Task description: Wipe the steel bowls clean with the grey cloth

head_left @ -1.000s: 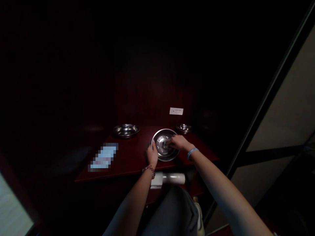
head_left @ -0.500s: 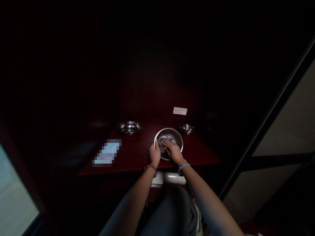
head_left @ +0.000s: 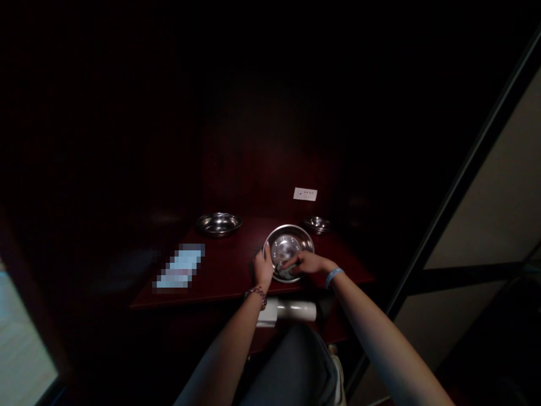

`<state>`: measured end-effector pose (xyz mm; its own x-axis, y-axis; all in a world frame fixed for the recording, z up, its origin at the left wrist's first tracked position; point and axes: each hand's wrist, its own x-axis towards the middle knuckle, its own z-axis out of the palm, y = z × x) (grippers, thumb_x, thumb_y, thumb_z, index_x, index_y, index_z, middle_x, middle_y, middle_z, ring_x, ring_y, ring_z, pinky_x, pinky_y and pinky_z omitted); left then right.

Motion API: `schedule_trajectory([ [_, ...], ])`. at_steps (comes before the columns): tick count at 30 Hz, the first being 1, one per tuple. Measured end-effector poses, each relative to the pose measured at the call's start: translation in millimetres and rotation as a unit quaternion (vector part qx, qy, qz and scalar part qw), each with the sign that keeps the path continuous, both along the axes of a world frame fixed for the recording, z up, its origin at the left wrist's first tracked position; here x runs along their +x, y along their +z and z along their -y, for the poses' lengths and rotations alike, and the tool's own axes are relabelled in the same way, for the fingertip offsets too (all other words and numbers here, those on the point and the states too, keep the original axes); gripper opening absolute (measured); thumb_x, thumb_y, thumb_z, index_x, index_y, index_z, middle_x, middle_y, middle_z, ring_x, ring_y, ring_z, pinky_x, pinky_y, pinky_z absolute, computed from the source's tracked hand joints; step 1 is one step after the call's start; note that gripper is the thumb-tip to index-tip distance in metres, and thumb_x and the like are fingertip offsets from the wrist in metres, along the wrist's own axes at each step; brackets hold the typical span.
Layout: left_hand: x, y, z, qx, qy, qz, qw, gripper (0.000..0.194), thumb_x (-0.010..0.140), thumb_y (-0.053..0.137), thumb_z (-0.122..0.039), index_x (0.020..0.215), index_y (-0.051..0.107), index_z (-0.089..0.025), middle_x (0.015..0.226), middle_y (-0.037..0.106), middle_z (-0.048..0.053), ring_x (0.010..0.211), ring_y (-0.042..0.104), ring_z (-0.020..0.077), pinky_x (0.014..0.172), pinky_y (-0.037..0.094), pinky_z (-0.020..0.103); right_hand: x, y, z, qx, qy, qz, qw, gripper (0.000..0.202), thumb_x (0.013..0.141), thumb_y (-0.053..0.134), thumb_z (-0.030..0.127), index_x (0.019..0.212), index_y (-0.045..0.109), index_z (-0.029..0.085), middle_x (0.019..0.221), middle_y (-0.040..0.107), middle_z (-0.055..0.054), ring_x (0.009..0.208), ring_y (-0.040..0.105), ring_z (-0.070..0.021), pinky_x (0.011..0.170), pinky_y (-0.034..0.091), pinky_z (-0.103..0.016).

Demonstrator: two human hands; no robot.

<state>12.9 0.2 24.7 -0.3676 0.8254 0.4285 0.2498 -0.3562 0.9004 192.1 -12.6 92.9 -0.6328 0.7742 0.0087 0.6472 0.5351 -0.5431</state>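
A shiny metal bowl [head_left: 303, 239] sits near the front edge of the table. My left hand [head_left: 264, 268] grips its left rim, with the thumb over the edge on the inside. Inside the bowl, my right hand [head_left: 310, 262] presses a crumpled grey cloth [head_left: 287, 274] against the near inner wall. The fingers partly cover the cloth, and its full shape is hidden.
A wide metal dish [head_left: 220, 224] stands at the back left of the dark red table [head_left: 236, 259]. Smaller metal bowls [head_left: 316, 224] are at the back right. A blurred flat item [head_left: 180, 268] lies at left. Below the tabletop is a white roll [head_left: 298, 310].
My right hand has moved with the cloth from the left middle of the bowl to its near side, uncovering the bottom. My left hand keeps its hold on the rim. The view has shifted slightly.
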Motion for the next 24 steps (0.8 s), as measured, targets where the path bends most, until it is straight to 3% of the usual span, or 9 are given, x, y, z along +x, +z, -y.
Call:
schedule_trajectory([
  [2, -0.6, -0.9, -1.9, 0.006, 0.004, -0.001, 1.0, 0.056, 0.096, 0.035, -0.053, 0.084, 0.072, -0.012, 0.086, 0.075, 0.017, 0.075, 0.068, 0.0232, 0.068, 0.048, 0.029, 3.0, 15.1, 2.0, 0.074, -0.031, -0.003, 0.997, 0.038, 0.081, 0.066, 0.015, 0.118, 0.072, 0.022, 0.112, 0.076, -0.004, 0.101, 0.072, -0.0225, 0.097, 0.052, -0.034],
  [5, -0.6, -1.8, -3.5, 0.011, -0.004, -0.011, 1.0, 0.055, 0.096, 0.034, -0.051, 0.087, 0.072, -0.013, 0.091, 0.075, 0.019, 0.079, 0.069, 0.0243, 0.07, 0.049, 0.03, 0.9, 31.1, 6.7, 0.239, -0.075, -0.023, 0.968, 0.046, 0.086, 0.059, 0.012, 0.13, 0.064, 0.025, 0.13, 0.067, -0.004, 0.121, 0.063, -0.0221, 0.106, 0.047, -0.036],
  [7, -0.4, -2.0, -3.2, 0.01, -0.011, -0.021, 1.0, 0.056, 0.097, 0.032, -0.051, 0.088, 0.072, -0.013, 0.092, 0.075, 0.019, 0.079, 0.07, 0.0245, 0.07, 0.049, 0.03, -4.9, 32.4, 7.6, 0.315, -0.066, 0.014, 0.947, 0.053, 0.087, 0.054, 0.008, 0.137, 0.057, 0.026, 0.141, 0.059, -0.003, 0.131, 0.055, -0.0204, 0.111, 0.043, -0.036],
  [10, -0.2, -1.5, -1.4, 0.006, -0.013, -0.029, 0.999, 0.054, 0.097, 0.032, -0.05, 0.09, 0.072, -0.013, 0.093, 0.075, 0.019, 0.08, 0.07, 0.0247, 0.073, 0.05, 0.031, -16.6, 21.1, 4.2, 0.375, -0.029, 0.12, 0.919, 0.054, 0.09, 0.05, 0.007, 0.141, 0.052, 0.024, 0.147, 0.052, -0.004, 0.138, 0.047, -0.0204, 0.113, 0.041, -0.037],
  [12, 0.0, -0.7, -0.1, 0.007, -0.02, -0.027, 0.999, 0.053, 0.097, 0.033, -0.05, 0.091, 0.072, -0.013, 0.095, 0.075, 0.019, 0.083, 0.07, 0.0247, 0.074, 0.05, 0.031, -23.2, 10.0, 0.3, 0.396, -0.038, 0.172, 0.901, 0.052, 0.092, 0.05, 0.011, 0.143, 0.05, 0.023, 0.149, 0.05, -0.005, 0.14, 0.044, -0.0226, 0.113, 0.042, -0.04],
  [17, 2.2, 2.9, 3.0, 0.024, -0.032, -0.003, 0.999, 0.053, 0.097, 0.032, -0.05, 0.09, 0.071, -0.014, 0.096, 0.075, 0.017, 0.084, 0.069, 0.0234, 0.077, 0.05, 0.03, -22.7, -10.6, -3.9, 0.405, -0.147, 0.213, 0.877, 0.05, 0.094, 0.049, 0.014, 0.144, 0.049, 0.018, 0.148, 0.049, -0.011, 0.137, 0.045, -0.029, 0.112, 0.04, -0.047],
  [21, 5.0, 5.3, 4.5, 0.015, -0.05, 0.016, 0.999, 0.053, 0.097, 0.034, -0.051, 0.087, 0.071, -0.014, 0.089, 0.075, 0.014, 0.078, 0.068, 0.0212, 0.073, 0.05, 0.029, -11.0, -21.5, 4.2, 0.367, -0.204, 0.177, 0.89, 0.048, 0.093, 0.046, 0.009, 0.14, 0.053, 0.016, 0.144, 0.053, -0.015, 0.134, 0.049, -0.0286, 0.113, 0.037, -0.048],
  [24, 6.5, 5.2, 4.1, 0.008, -0.057, 0.033, 0.998, 0.051, 0.097, 0.035, -0.051, 0.087, 0.071, -0.014, 0.085, 0.074, 0.012, 0.078, 0.067, 0.0201, 0.071, 0.049, 0.027, -9.8, -30.6, 15.2, 0.324, -0.237, 0.135, 0.906, 0.047, 0.091, 0.045, 0.008, 0.136, 0.058, 0.018, 0.138, 0.06, -0.015, 0.126, 0.057, -0.028, 0.107, 0.042, -0.044],
])
